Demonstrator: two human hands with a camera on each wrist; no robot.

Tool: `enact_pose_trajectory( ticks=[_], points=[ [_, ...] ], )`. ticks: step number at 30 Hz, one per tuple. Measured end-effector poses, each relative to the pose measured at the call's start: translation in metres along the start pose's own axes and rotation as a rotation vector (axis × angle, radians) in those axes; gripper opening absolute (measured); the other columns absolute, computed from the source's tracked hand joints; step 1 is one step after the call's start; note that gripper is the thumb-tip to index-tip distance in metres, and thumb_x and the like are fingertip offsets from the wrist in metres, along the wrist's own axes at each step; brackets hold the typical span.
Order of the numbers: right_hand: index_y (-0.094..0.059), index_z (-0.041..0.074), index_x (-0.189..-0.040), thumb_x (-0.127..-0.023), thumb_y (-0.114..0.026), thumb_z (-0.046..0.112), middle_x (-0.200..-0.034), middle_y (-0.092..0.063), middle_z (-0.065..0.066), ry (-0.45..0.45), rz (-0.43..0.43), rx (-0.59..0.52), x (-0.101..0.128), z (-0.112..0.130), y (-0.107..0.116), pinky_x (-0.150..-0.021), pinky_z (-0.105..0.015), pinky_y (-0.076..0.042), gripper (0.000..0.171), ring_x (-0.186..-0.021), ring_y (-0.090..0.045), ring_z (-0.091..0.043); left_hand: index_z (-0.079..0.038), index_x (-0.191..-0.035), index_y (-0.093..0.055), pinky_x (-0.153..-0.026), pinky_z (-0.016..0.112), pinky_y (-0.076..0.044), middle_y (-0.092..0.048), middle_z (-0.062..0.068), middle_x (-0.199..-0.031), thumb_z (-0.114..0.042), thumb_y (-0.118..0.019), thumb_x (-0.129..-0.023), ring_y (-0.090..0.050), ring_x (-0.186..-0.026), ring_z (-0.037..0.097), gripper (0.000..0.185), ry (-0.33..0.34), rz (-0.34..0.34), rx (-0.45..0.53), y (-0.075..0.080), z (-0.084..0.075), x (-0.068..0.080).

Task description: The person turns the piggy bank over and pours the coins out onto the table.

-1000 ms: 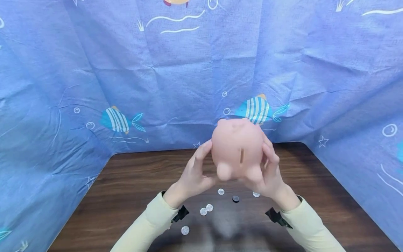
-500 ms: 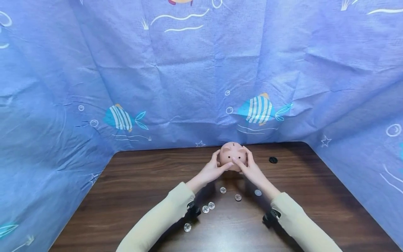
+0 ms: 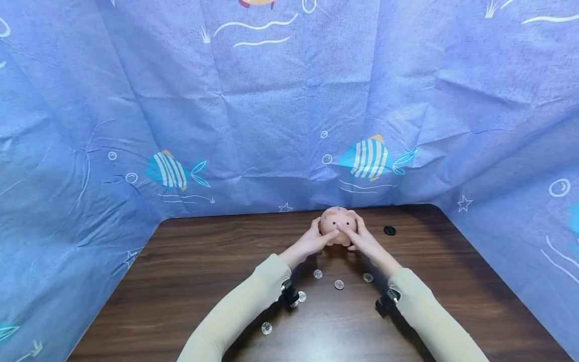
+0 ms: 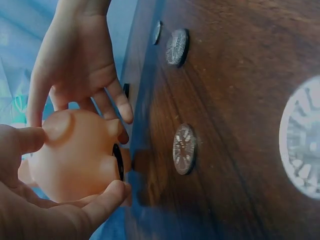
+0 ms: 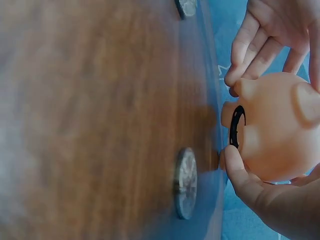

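Observation:
A pink piggy bank (image 3: 338, 217) is upright near the table's far edge, its face turned toward me and its feet close over the wood. My left hand (image 3: 311, 240) grips one side of it; my right hand (image 3: 363, 240) grips the other. Both thumbs lie across the front by the snout. In the left wrist view, fingers curl under the belly of the piggy bank (image 4: 82, 160), where a black round piece (image 4: 118, 161) shows between the feet. The right wrist view shows the same black round piece (image 5: 236, 125) beside a right-hand fingertip. The far side of the bank is hidden.
Several silver coins lie on the dark wooden table (image 3: 203, 281), such as a coin (image 3: 339, 284) in the middle and a coin (image 3: 266, 328) nearer me. Right of the bank lies a black round disc (image 3: 389, 230). A blue fish-patterned cloth (image 3: 253, 125) hangs behind and at both sides.
Both hands have lowered the piggy bank from close before the head camera to the table's far side, and its face now points toward me. Lately it has shifted only slightly.

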State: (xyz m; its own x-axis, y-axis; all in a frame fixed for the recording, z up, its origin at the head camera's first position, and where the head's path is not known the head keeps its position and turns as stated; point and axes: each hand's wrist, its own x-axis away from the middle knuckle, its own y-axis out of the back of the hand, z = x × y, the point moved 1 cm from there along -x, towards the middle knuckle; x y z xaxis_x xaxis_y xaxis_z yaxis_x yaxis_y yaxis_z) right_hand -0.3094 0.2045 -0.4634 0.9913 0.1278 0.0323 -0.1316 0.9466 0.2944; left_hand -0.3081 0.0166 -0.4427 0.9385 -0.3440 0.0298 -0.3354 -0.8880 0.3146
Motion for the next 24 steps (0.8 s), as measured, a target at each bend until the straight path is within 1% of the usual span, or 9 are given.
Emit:
enact_pose_trajectory(
  ticks=[2, 5, 9, 12, 16, 20, 24],
  points=[
    [-0.002, 0.011, -0.16, -0.101, -0.054, 0.052, -0.157, -0.025, -0.027, -0.009, 0.002, -0.003, -0.002, 0.0, 0.001, -0.083, -0.04, -0.058, 0.089, -0.118, -0.056, -0.037, 0.002, -0.155, -0.019, -0.079, 0.031, -0.052, -0.063, 0.024, -0.124, -0.036, -0.066, -0.098, -0.066, -0.101, 0.028, 0.083, 0.001, 0.008, 0.023, 0.0, 0.0, -0.003],
    [-0.003, 0.012, -0.161, -0.101, -0.055, 0.052, -0.157, -0.026, -0.026, -0.019, 0.004, -0.006, -0.004, 0.001, 0.003, -0.083, -0.04, -0.058, 0.089, -0.116, -0.057, -0.036, 0.002, -0.155, -0.02, -0.073, 0.03, -0.05, -0.062, 0.021, -0.122, -0.036, -0.066, -0.098, -0.064, -0.097, 0.029, 0.083, 0.015, 0.023, 0.051, 0.0, 0.001, -0.006],
    [-0.005, 0.013, -0.161, -0.1, -0.056, 0.051, -0.156, -0.028, -0.026, -0.025, 0.008, -0.002, -0.008, 0.003, 0.006, -0.082, -0.041, -0.058, 0.088, -0.111, -0.059, -0.032, 0.002, -0.154, -0.021, -0.07, 0.03, -0.049, -0.064, 0.017, -0.113, -0.037, -0.066, -0.097, -0.062, -0.093, 0.031, 0.083, 0.038, 0.04, 0.098, 0.001, 0.001, -0.011],
    [-0.005, 0.013, -0.161, -0.099, -0.056, 0.053, -0.155, -0.03, -0.026, -0.034, 0.009, 0.01, -0.013, 0.005, 0.01, -0.081, -0.04, -0.058, 0.09, -0.108, -0.061, -0.032, 0.001, -0.154, -0.023, -0.065, 0.026, -0.046, -0.064, 0.012, -0.102, -0.037, -0.067, -0.097, -0.059, -0.082, 0.024, 0.081, 0.054, 0.04, 0.125, 0.002, 0.0, -0.016],
    [-0.002, 0.012, -0.162, -0.099, -0.055, 0.055, -0.157, -0.028, -0.027, -0.044, 0.017, 0.029, -0.019, 0.007, 0.014, -0.08, -0.038, -0.058, 0.093, -0.109, -0.06, -0.033, -0.001, -0.155, -0.023, -0.059, 0.022, -0.043, -0.056, 0.007, -0.096, -0.039, -0.067, -0.097, -0.051, -0.072, 0.014, 0.082, 0.071, 0.036, 0.126, 0.003, 0.0, -0.022],
    [-0.001, 0.015, -0.162, -0.098, -0.055, 0.057, -0.158, -0.026, -0.025, -0.065, 0.027, 0.029, -0.025, 0.007, 0.017, -0.08, -0.038, -0.058, 0.094, -0.111, -0.059, -0.032, -0.003, -0.157, -0.019, -0.058, 0.023, -0.041, -0.055, 0.007, -0.095, -0.041, -0.065, -0.097, -0.049, -0.07, 0.014, 0.084, 0.081, 0.048, 0.115, 0.004, 0.0, -0.028],
    [0.001, 0.015, -0.162, -0.098, -0.055, 0.058, -0.158, -0.025, -0.026, -0.079, 0.024, 0.035, -0.03, 0.008, 0.019, -0.082, -0.039, -0.057, 0.096, -0.109, -0.059, -0.031, -0.004, -0.157, -0.02, -0.061, 0.025, -0.041, -0.056, 0.007, -0.098, -0.042, -0.064, -0.098, -0.05, -0.074, 0.018, 0.083, 0.082, 0.058, 0.106, 0.005, 0.0, -0.032]
  ],
)
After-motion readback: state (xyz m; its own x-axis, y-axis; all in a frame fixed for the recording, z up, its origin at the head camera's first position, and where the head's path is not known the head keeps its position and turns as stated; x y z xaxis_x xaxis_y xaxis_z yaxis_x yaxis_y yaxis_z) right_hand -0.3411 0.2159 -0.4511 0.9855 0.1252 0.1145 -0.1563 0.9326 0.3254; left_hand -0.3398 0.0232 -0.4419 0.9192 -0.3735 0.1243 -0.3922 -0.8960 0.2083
